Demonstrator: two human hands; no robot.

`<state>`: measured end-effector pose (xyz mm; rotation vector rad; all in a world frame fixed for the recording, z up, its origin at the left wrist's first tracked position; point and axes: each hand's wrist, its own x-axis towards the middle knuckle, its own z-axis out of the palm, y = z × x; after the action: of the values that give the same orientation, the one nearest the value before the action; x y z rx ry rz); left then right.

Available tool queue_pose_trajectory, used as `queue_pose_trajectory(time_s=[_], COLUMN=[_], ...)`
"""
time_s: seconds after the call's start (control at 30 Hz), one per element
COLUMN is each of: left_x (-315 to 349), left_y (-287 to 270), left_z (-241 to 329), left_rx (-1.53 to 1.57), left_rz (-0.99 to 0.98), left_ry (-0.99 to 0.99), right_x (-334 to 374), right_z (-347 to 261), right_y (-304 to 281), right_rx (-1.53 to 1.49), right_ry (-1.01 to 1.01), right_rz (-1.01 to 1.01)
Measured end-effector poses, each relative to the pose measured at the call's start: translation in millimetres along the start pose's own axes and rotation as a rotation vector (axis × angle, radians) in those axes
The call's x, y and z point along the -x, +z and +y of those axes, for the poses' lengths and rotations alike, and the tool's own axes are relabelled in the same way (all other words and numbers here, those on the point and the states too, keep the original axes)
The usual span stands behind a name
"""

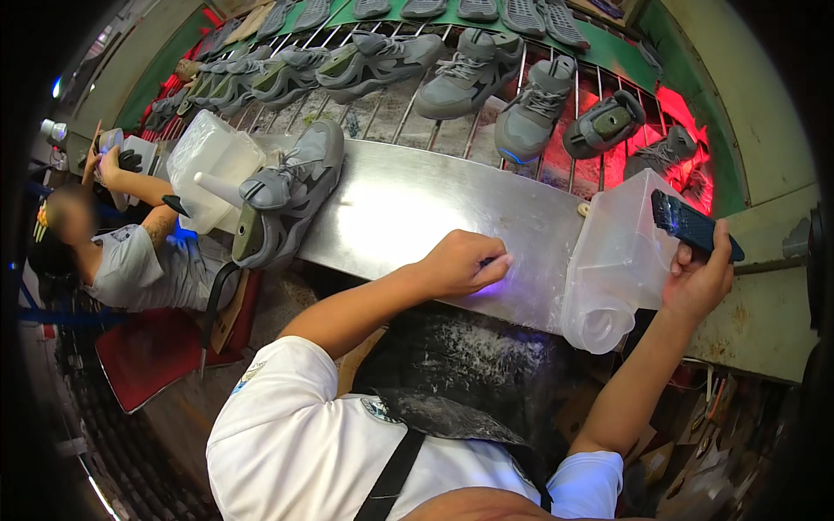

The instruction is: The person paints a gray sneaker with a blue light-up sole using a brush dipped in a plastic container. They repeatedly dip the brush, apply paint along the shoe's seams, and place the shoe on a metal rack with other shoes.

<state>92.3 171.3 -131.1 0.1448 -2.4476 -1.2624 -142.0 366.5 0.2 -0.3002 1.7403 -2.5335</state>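
Observation:
My left hand [470, 262] is curled closed just above the near edge of the metal plate [408, 204]. If anything is inside its fingers, they hide it. At the right, my right hand [700, 276] grips a dark blue flat block [700, 227] with a rough, speckled end. That block is held up over the rim of a clear plastic container [608, 252], which has a round spout-like part at its near side. Left of the plate, a grey sneaker [294, 195] stands tilted against its edge, its toe pointing away.
Beyond the plate, several grey sneakers [465, 74] sit on a rack of metal bars with red light glowing below. Another clear plastic container [213, 165] with a white handle is at the left. A seated person [148, 252] works there, near a red chair [156, 356].

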Motion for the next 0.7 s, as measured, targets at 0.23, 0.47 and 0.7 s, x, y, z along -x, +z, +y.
queue_pose_trajectory(time_s=[0.23, 0.47, 0.7], left_x=[-59.6, -88.0, -77.6], left_y=[-106.7, -127.6, -116.7], left_z=[62.4, 48.8, 14.3], left_rx=[-0.447, -0.671, -0.544], left_rz=[-0.374, -0.563, -0.413], left_ry=[0.250, 0.158, 0.347], right_x=[-8.6, -3.5, -7.9], right_z=[2.7, 0.9, 0.9], right_y=[-9.5, -5.9, -9.7], right_rx=[0.052, 0.081, 0.116], right_ry=[-0.025, -0.016, -0.043], right_rz=[0.043, 0.046, 0.039])
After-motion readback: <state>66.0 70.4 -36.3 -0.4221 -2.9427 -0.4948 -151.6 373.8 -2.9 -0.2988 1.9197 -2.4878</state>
